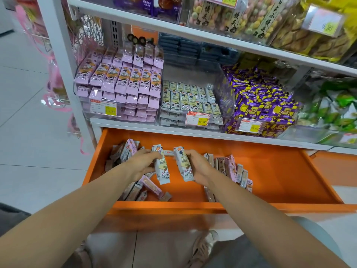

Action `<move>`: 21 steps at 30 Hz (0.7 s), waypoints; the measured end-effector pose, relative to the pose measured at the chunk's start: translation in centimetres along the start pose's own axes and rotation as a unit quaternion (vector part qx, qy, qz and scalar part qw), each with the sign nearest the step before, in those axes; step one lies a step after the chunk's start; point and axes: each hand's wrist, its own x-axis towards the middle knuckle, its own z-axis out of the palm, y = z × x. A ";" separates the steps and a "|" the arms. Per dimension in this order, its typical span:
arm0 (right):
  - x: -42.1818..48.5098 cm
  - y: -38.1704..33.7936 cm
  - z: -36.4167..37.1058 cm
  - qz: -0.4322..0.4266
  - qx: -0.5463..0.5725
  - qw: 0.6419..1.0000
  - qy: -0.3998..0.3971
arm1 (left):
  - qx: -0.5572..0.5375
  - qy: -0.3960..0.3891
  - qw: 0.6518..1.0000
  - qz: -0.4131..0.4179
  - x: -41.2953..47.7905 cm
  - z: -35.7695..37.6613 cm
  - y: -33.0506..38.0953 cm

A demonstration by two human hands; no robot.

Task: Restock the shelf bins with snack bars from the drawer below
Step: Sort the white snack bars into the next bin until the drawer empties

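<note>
The left hand (142,164) is curling its fingers round a cream-wrapped snack bar (161,169), and the right hand (200,168) is gripping a second cream-wrapped bar (182,165), both above the open orange metal drawer (270,171). Loose wrapped bars (234,169) are lying inside it, below the clear plastic shelf bin (225,93).

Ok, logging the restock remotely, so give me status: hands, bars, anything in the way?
Left hand grips one white bar. Right hand grips a second white bar. Both over the open drawer. Nothing between hands and the middle bin.
</note>
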 end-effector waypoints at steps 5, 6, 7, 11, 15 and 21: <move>-0.4 -0.1 0.7 -0.014 -0.049 0.998 -0.034 | -0.019 -0.034 0.999 -0.013 -0.6 0.7 0.4; -0.3 -0.1 0.8 -0.035 -0.054 0.997 -0.034 | -0.019 -0.039 0.999 -0.014 -0.6 0.8 0.5; -0.1 -0.1 1.0 -0.054 -0.050 0.997 -0.023 | -0.020 -0.043 0.999 -0.015 -0.7 1.0 0.5; -0.6 -0.2 1.0 -0.102 -0.046 0.993 0.027 | -0.039 -0.049 0.998 -0.005 -0.9 1.2 0.8; -1.1 -0.2 0.9 -0.145 -0.081 0.986 0.028 | -0.055 -0.017 0.998 0.006 -0.8 1.6 1.1; -3.0 -0.4 0.9 -0.187 -0.172 0.967 0.000 | -0.064 0.029 0.998 0.000 -0.8 2.0 1.6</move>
